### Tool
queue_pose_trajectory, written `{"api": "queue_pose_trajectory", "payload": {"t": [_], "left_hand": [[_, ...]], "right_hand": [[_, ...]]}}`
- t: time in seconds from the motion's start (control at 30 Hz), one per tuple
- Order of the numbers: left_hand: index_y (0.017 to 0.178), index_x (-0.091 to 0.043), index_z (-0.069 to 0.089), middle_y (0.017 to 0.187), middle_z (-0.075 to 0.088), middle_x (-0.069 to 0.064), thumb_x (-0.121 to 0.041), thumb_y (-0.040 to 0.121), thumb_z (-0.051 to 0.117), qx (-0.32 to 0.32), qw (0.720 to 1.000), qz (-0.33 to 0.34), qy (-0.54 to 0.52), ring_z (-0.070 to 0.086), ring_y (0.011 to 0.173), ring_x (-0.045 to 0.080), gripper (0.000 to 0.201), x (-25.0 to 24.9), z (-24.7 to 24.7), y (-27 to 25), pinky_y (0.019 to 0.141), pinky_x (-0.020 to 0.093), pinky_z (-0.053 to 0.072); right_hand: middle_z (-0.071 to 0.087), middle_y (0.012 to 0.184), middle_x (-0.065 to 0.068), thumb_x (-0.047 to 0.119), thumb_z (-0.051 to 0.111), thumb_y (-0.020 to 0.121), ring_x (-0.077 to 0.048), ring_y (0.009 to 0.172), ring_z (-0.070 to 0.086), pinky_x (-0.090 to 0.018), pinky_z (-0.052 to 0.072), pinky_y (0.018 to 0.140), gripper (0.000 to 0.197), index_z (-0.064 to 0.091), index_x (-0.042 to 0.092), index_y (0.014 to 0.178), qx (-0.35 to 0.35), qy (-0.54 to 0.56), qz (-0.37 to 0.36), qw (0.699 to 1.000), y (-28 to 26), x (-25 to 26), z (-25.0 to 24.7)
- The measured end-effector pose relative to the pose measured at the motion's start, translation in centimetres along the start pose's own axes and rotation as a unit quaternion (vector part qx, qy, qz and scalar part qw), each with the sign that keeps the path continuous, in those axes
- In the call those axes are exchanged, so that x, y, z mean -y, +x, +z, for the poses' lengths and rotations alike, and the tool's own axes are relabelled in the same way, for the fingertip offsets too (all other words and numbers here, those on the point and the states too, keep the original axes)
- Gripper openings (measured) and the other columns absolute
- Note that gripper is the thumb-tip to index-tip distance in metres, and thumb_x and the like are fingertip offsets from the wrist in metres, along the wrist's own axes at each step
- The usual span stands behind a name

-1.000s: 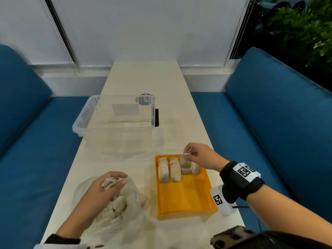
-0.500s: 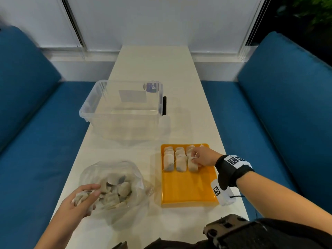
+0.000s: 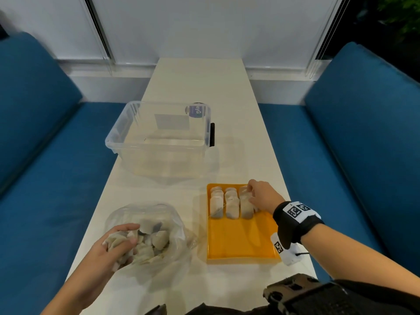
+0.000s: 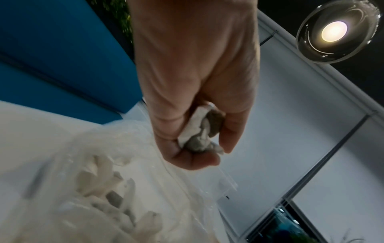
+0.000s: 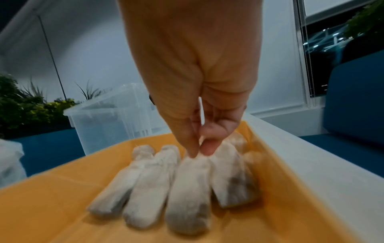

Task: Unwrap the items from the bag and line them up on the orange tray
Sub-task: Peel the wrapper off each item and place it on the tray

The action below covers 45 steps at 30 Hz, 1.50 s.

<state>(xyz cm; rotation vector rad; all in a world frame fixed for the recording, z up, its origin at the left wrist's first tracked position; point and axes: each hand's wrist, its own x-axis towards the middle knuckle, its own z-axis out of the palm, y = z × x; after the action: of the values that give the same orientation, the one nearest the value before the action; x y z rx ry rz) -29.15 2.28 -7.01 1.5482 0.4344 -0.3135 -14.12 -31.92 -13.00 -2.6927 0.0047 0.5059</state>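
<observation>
An orange tray lies on the white table, with several pale tea bags lined up side by side across its far end. My right hand is over that row, and its thumb and forefinger pinch the top of one tea bag in the row. At the near left lies a clear plastic bag holding several more tea bags. My left hand is at the bag's mouth and grips a crumpled tea bag in its curled fingers.
A clear plastic storage box stands behind the bag and tray on the narrow table. Blue sofa seats flank the table on both sides. The near half of the tray is bare orange.
My right hand lowered a tea bag into the row on the tray and still pinches its top. My left hand left the bag, then came back to its mouth with a tea bag.
</observation>
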Motion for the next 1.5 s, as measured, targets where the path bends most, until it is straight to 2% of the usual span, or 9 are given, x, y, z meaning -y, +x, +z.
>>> {"api": "queue_pose_trajectory", "payload": {"t": [0.1,0.17,0.33,0.5,0.7,0.87,1.07,1.23,1.5], "left_hand": [[0.105,-0.02,0.067,0.089,0.065,0.018,-0.041,0.053,0.086,0.069,0.997,-0.008,-0.041,0.065,0.081,0.018,0.06,-0.9,0.6,0.4,0.068,0.024,0.055],[0.106,-0.019,0.068,0.088,0.07,0.014,-0.044,0.033,0.091,0.094,0.993,-0.014,-0.063,0.07,0.08,0.016,0.08,-1.6,1.2,0.7,0.064,0.023,0.057],[0.115,-0.009,0.061,0.092,0.068,0.018,-0.014,0.088,0.052,0.122,0.984,-0.031,-0.126,0.068,0.071,0.021,0.029,-3.9,4.0,1.0,0.062,0.028,0.058],[0.113,-0.007,0.06,0.089,0.064,0.014,-0.026,0.08,0.056,0.177,0.979,-0.022,-0.103,0.061,0.067,0.017,0.039,-5.1,6.2,1.0,0.056,0.025,0.053],[0.104,-0.006,0.058,0.077,0.061,0.002,-0.027,0.084,0.064,0.199,0.98,0.004,0.028,0.057,0.056,0.006,0.03,-5.0,7.7,1.0,0.054,0.018,0.046],[0.108,-0.018,0.056,0.076,0.056,-0.001,-0.013,0.09,0.059,0.221,0.969,0.054,0.1,0.055,0.061,0.005,0.019,-5.0,7.4,1.2,0.059,0.017,0.046],[0.109,-0.01,0.058,0.087,0.059,0.006,-0.037,0.079,0.068,0.187,0.98,0.059,0.039,0.054,0.06,0.007,0.042,-5.1,6.4,1.0,0.056,0.02,0.044],[0.104,-0.006,0.062,0.081,0.062,0.003,-0.045,0.074,0.056,0.136,0.988,0.075,0.017,0.051,0.057,0.008,0.049,-5.4,6.5,1.2,0.055,0.022,0.042],[0.092,-0.023,0.064,0.091,0.066,0.0,-0.026,0.076,0.074,0.079,0.984,0.128,0.093,0.057,0.07,0.008,0.018,-5.2,7.0,1.9,0.059,0.017,0.047]], "right_hand": [[0.056,0.111,-0.012,0.012,0.05,0.093,-0.018,0.088,0.049,-0.023,0.04,0.076,0.02,0.051,0.013,0.113,-0.036,0.016,-0.015,0.999,-0.4,0.7,-0.8],[0.056,0.107,-0.009,0.017,0.053,0.093,-0.014,0.084,0.049,-0.02,0.039,0.073,0.02,0.053,0.014,0.113,-0.057,0.031,-0.039,0.997,-1.2,1.8,-1.6],[0.058,0.09,0.007,0.026,0.058,0.091,-0.004,0.07,0.049,-0.01,0.038,0.059,0.011,0.057,0.023,0.102,-0.041,0.097,-0.165,0.981,-5.1,7.2,-3.9],[0.062,0.087,0.009,0.035,0.063,0.088,-0.008,0.07,0.052,-0.013,0.04,0.06,0.014,0.063,0.025,0.097,0.026,0.163,-0.313,0.935,-9.4,12.2,-4.4],[0.057,0.098,0.006,0.036,0.063,0.087,-0.006,0.073,0.048,-0.01,0.038,0.067,0.025,0.066,0.027,0.109,0.066,0.161,-0.364,0.915,-9.8,13.6,-3.9],[0.056,0.087,0.014,0.025,0.064,0.089,-0.002,0.073,0.052,-0.013,0.043,0.067,0.014,0.068,0.018,0.101,0.076,0.213,-0.335,0.915,-9.9,13.6,-3.4],[0.066,0.088,-0.007,0.004,0.057,0.091,-0.011,0.077,0.065,-0.027,0.055,0.076,0.006,0.058,0.005,0.096,0.117,0.404,-0.258,0.87,-10.0,12.6,-3.3],[0.066,0.093,-0.012,-0.001,0.058,0.089,-0.017,0.083,0.065,-0.029,0.055,0.08,0.008,0.057,0.006,0.093,0.103,0.447,-0.226,0.86,-10.0,12.6,-2.9],[0.06,0.091,-0.01,0.008,0.061,0.088,-0.017,0.079,0.063,-0.027,0.056,0.07,0.007,0.058,0.007,0.094,0.059,0.529,-0.168,0.83,-10.1,13.0,-2.5]]}}
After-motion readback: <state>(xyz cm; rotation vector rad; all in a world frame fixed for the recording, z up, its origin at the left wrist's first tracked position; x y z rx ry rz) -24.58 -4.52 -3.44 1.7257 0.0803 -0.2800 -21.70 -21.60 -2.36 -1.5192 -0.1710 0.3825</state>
